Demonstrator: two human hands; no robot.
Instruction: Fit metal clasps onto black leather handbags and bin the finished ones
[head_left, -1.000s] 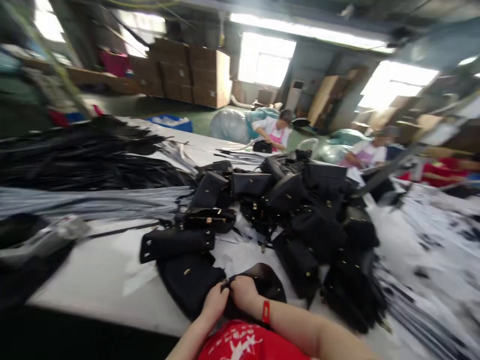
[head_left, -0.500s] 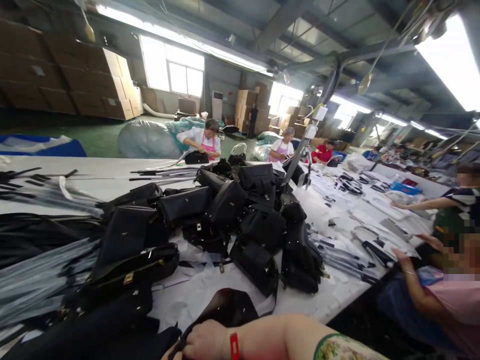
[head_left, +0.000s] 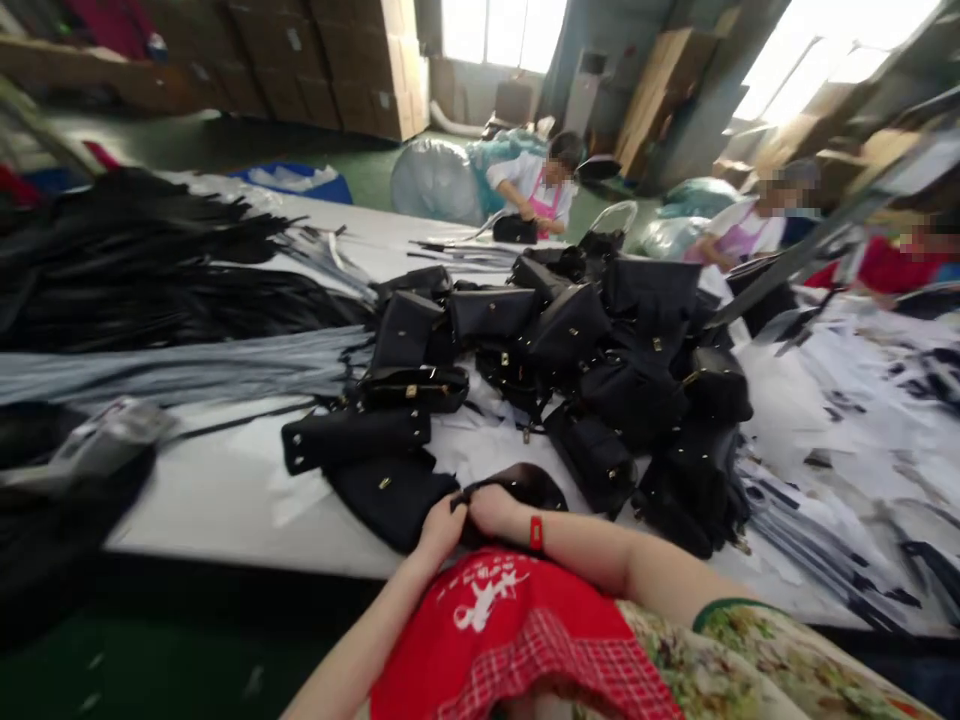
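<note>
Close together at the front edge of the table are my left hand [head_left: 444,525] and my right hand [head_left: 495,510], the right one with a red band at the wrist. Fingers of both are closed on the dark edge of a black handbag [head_left: 390,497]. It lies partly spread in front of me, with a small gold-coloured fitting on its front. A curved, shiny dark piece [head_left: 529,482] shows beyond my right hand; whether it belongs to this handbag I cannot tell. Just behind lies a black flap [head_left: 360,438] with metal studs. My fingertips are mostly hidden.
Beyond my hands is a heap of black handbags [head_left: 570,330]. Black straps [head_left: 150,270] and grey strips [head_left: 225,362] cover the left side of the white table [head_left: 225,500]. A slanted metal post [head_left: 817,230] stands at right. Co-workers sit across, one handling a small black bag [head_left: 515,229].
The view has swung left and down, bringing my left hand, left forearm and red apron into sight. My right hand stays closed on the black handbag.
</note>
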